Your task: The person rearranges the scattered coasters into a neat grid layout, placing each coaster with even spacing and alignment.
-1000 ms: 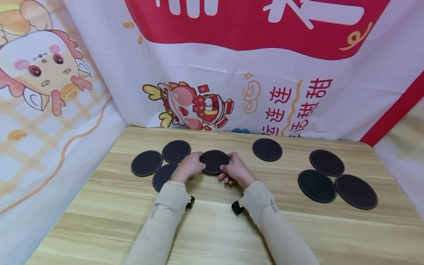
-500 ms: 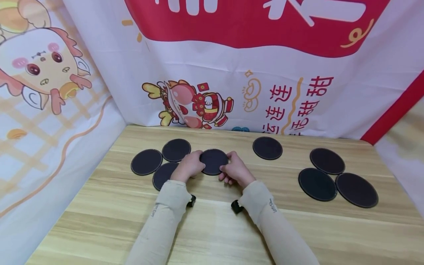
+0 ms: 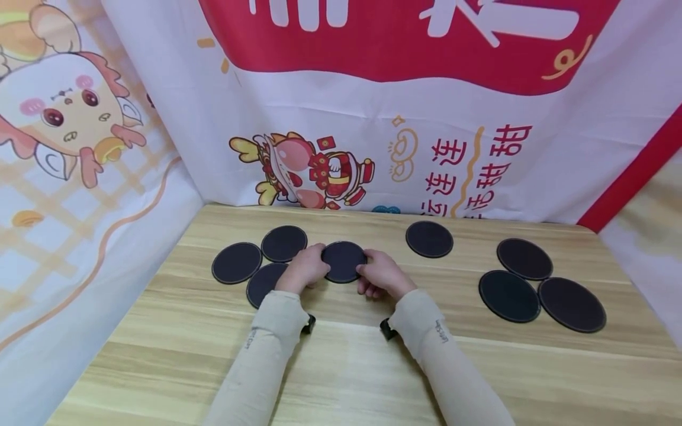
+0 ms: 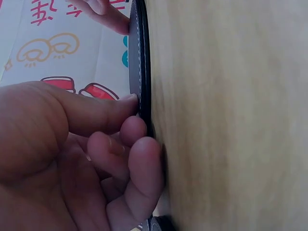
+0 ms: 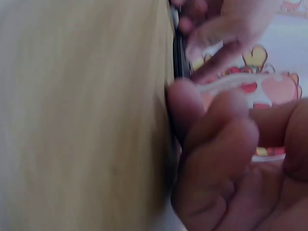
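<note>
Fingers of left hand (image 3: 305,268) and right hand (image 3: 385,274) pinch opposite edges of stitched black coaster (image 3: 343,261) at bench (image 3: 341,367), between coaster trio (image 3: 265,283) and lone coaster (image 3: 429,239). Right hand shifted slightly outward; stitched black coaster unmoved: fine positioning apparently underway.

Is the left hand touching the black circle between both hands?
Touching. In the left wrist view, the left hand has its thumb tip against the stitched edge of the black round coaster.
</note>
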`<state>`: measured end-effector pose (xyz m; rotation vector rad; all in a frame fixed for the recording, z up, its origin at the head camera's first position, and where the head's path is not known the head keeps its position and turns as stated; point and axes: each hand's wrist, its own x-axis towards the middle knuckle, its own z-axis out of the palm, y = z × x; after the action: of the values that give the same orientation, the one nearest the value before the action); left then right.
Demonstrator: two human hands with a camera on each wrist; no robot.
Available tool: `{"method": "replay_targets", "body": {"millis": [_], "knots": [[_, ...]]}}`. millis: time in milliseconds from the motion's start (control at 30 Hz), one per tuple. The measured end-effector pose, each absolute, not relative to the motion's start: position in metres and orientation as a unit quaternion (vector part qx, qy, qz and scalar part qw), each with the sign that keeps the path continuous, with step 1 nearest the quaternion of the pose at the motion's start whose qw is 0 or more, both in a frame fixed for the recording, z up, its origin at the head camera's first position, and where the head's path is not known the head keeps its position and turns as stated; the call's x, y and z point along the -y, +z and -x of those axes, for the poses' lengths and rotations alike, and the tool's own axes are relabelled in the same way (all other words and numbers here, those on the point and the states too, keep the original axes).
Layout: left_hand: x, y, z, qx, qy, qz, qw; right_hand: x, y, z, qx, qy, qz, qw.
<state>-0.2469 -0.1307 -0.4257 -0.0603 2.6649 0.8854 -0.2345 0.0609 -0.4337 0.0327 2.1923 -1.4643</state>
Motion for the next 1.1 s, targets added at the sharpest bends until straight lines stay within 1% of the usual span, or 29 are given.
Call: {"method": "replay_targets", "body": {"millis": [133,233,367,467,500,600,700,800,933,1033,1100], "knots": [[0.130,-0.425,0.247,-0.932,0.318,0.024,0.172,-0.080,-0.428,0.239,-0.769,-0.584,-0.008,0.260],[0.129,-0.423,0.246,-0.936,0.306,0.025,0.171,-0.098,-0.421,0.243,-0.757,-0.601,-0.007,0.255],[0.129,-0.415,0.243,-0.956,0.263,0.009,0.132,-0.125,-0.412,0.250,-0.775,-0.588,-0.020,0.230],[0.126,-0.408,0.242,-0.959,0.266,-0.009,0.098,-0.147,-0.409,0.254,-0.788,-0.580,-0.038,0.205],[0.124,-0.406,0.242,-0.955,0.280,-0.015,0.092,-0.155,-0.409,0.255,-0.791,-0.578,-0.043,0.198],[0.111,-0.396,0.241,-0.932,0.349,-0.034,0.095,-0.177,-0.409,0.256,-0.793,-0.579,-0.056,0.182],[0.088,-0.390,0.241,-0.902,0.412,-0.056,0.115,-0.199,-0.408,0.257,-0.791,-0.584,-0.072,0.170],[0.061,-0.390,0.245,-0.871,0.460,-0.080,0.149,-0.214,-0.407,0.259,-0.795,-0.580,-0.085,0.157],[0.025,-0.399,0.257,-0.834,0.503,-0.109,0.201,-0.225,-0.412,0.266,-0.813,-0.555,-0.097,0.146],[0.004,-0.406,0.264,-0.820,0.518,-0.111,0.216,-0.228,-0.418,0.270,-0.818,-0.545,-0.106,0.149],[-0.006,-0.411,0.267,-0.820,0.520,-0.101,0.216,-0.228,-0.424,0.273,-0.814,-0.545,-0.117,0.161]]}}
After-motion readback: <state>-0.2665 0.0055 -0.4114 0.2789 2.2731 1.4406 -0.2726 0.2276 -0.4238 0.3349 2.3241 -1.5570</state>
